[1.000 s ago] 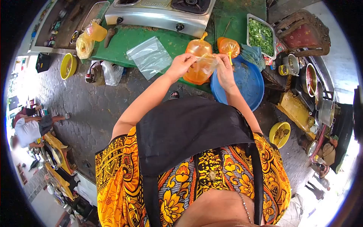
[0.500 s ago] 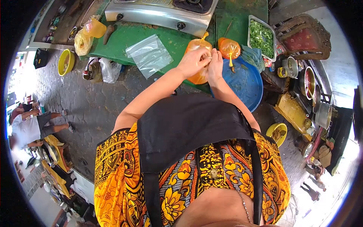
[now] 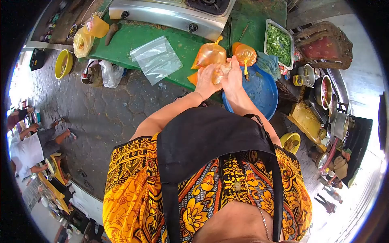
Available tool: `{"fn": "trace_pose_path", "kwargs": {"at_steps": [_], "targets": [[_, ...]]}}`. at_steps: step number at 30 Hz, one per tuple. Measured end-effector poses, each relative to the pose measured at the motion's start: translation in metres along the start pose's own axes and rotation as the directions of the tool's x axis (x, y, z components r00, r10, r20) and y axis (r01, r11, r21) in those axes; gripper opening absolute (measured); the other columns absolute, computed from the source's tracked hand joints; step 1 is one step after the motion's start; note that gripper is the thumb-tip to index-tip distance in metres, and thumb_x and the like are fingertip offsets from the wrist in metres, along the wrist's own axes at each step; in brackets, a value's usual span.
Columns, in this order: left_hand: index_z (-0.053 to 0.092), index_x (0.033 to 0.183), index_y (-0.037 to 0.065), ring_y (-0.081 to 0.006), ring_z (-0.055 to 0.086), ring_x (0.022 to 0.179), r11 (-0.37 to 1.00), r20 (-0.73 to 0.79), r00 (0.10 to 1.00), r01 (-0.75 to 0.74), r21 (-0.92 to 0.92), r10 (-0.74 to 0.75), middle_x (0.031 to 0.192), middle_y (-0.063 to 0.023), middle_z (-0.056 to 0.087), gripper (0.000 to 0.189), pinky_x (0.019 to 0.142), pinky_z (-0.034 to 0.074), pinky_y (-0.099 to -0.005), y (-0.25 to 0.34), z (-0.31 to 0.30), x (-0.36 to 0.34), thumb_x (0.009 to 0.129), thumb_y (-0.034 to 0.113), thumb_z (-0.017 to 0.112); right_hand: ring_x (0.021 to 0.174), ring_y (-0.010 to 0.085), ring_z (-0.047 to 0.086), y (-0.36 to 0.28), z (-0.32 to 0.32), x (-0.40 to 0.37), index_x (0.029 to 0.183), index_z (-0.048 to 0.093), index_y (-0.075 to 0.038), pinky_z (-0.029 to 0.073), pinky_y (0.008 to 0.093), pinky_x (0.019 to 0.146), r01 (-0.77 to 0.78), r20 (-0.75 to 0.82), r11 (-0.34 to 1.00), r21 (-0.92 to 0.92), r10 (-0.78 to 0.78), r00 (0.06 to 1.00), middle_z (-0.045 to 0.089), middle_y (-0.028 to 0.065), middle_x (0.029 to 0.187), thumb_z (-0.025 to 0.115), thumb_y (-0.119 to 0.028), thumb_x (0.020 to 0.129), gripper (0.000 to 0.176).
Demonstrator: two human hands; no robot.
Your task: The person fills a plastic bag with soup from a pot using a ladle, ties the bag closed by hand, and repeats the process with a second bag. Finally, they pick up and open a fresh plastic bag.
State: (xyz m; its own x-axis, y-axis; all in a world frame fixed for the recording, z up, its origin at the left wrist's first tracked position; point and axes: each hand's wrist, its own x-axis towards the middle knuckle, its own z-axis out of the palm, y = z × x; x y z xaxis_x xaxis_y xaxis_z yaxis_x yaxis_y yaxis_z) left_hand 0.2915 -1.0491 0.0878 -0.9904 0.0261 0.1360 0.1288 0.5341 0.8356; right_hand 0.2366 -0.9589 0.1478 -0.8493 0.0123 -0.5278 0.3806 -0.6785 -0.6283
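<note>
Both hands work at the front edge of the green table [image 3: 121, 48]. My left hand [image 3: 207, 82] and my right hand [image 3: 232, 77] are closed around a small clear plastic bag [image 3: 221, 72] with something brownish-orange in it; its contents are hard to make out. Just beyond my fingers lies a tied plastic bag of orange liquid [image 3: 210, 54]. To the right, another knotted orange bag [image 3: 245, 55] rests by the rim of a blue basin [image 3: 265, 93]. A flat clear zip bag [image 3: 157, 59] lies to the left.
A gas stove [image 3: 170, 18] stands at the back. A metal tray of chopped greens [image 3: 278, 43] is at the right, beside a teal cloth [image 3: 268, 64]. Further left are a yellow jug [image 3: 97, 27] and a yellow bowl [image 3: 63, 65]. A person [image 3: 30, 148] is at the far left.
My hands have come slightly toward me, from over the large orange bag to a small bag between them. More of the large orange bag now shows.
</note>
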Motion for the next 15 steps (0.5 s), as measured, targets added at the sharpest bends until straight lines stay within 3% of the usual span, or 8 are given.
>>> {"fn": "trace_pose_path", "kwargs": {"at_steps": [3,5,8,11,12,13,14,15], "targets": [[0.048,0.121,0.013,-0.0261,0.040,0.122,1.000,-0.134,0.991,0.015,-0.019,-0.018,0.122,-0.0073,0.050,0.062,0.102,0.022,-0.0480,0.005,0.003,-0.004,0.065,0.023,0.073,0.060,0.0182,0.053,0.001,0.006,-0.005,0.086,0.049,-0.008,0.042,0.0306,0.049,0.042,0.028,0.998,-0.056,-0.041,0.999,0.053,0.0050,0.074,0.047,-0.030,0.094,0.023],[0.057,0.107,0.010,-0.0288,0.045,0.116,0.996,-0.244,0.967,-0.069,0.050,0.079,0.114,-0.0106,0.055,0.045,0.099,0.026,-0.0462,-0.003,0.015,-0.001,0.066,0.018,0.071,0.062,0.0176,0.054,0.003,0.007,-0.008,0.087,0.049,-0.008,0.043,0.0308,0.050,0.029,-0.010,0.997,-0.070,-0.029,1.000,0.053,0.0044,0.076,0.046,-0.031,0.094,0.024],[0.061,0.094,0.007,-0.0310,0.048,0.109,0.993,-0.208,0.974,0.069,-0.093,-0.087,0.104,-0.0144,0.059,0.027,0.096,0.031,-0.0432,-0.014,0.031,0.003,0.069,0.016,0.066,0.069,0.0172,0.054,0.003,0.004,-0.008,0.091,0.050,-0.007,0.045,0.0292,0.057,0.020,0.062,0.999,-0.039,-0.018,0.998,0.054,0.0052,0.079,0.046,-0.030,0.094,0.024],[0.061,0.085,0.005,-0.0335,0.052,0.099,0.989,-0.182,0.982,0.016,-0.144,-0.043,0.092,-0.0148,0.062,0.016,0.093,0.034,-0.0412,-0.012,0.032,0.009,0.073,0.015,0.060,0.075,0.0173,0.054,-0.009,0.004,-0.017,0.096,0.052,-0.006,0.047,0.0293,0.065,-0.026,0.105,0.998,-0.060,0.032,0.994,0.054,0.0067,0.083,0.044,-0.030,0.095,0.026],[0.061,0.087,0.006,-0.0306,0.058,0.084,0.995,-0.168,0.984,-0.076,-0.058,0.065,0.081,-0.0128,0.063,0.016,0.084,0.041,-0.0403,-0.011,0.028,0.012,0.077,0.018,0.057,0.078,0.0169,0.054,-0.001,-0.014,-0.003,0.100,0.051,-0.003,0.047,0.0314,0.071,0.165,0.200,0.976,-0.142,-0.135,0.970,0.054,0.0079,0.086,0.042,-0.031,0.096,0.029],[0.061,0.087,0.006,-0.0306,0.058,0.084,0.993,-0.151,0.985,-0.097,-0.066,0.086,0.081,-0.0128,0.063,0.016,0.084,0.041,-0.0403,-0.009,0.023,0.013,0.077,0.018,0.057,0.078,0.0169,0.054,-0.005,-0.018,-0.004,0.100,0.051,-0.003,0.047,0.0314,0.071,0.187,0.186,0.973,-0.132,-0.161,0.969,0.054,0.0079,0.086,0.042,-0.031,0.096,0.029],[0.062,0.089,0.006,-0.0276,0.059,0.078,0.991,-0.091,0.994,0.041,-0.130,-0.053,0.078,-0.0116,0.063,0.017,0.078,0.044,-0.0394,-0.005,0.016,0.014,0.078,0.018,0.056,0.077,0.0195,0.054,-0.010,-0.021,-0.010,0.095,0.052,-0.003,0.046,0.0336,0.071,0.538,0.276,0.703,-0.464,-0.462,0.843,0.054,0.0090,0.084,0.045,-0.027,0.092,0.025],[0.063,0.091,0.007,-0.0247,0.061,0.072,0.968,-0.014,0.985,0.164,-0.192,-0.170,0.074,-0.0105,0.063,0.018,0.071,0.047,-0.0386,0.005,0.011,0.019,0.079,0.018,0.056,0.076,0.0220,0.054,-0.021,-0.024,-0.017,0.091,0.053,-0.002,0.046,0.0359,0.071,0.706,0.449,0.202,-0.679,-0.646,0.617,0.055,0.0101,0.082,0.049,-0.023,0.089,0.021]]}}
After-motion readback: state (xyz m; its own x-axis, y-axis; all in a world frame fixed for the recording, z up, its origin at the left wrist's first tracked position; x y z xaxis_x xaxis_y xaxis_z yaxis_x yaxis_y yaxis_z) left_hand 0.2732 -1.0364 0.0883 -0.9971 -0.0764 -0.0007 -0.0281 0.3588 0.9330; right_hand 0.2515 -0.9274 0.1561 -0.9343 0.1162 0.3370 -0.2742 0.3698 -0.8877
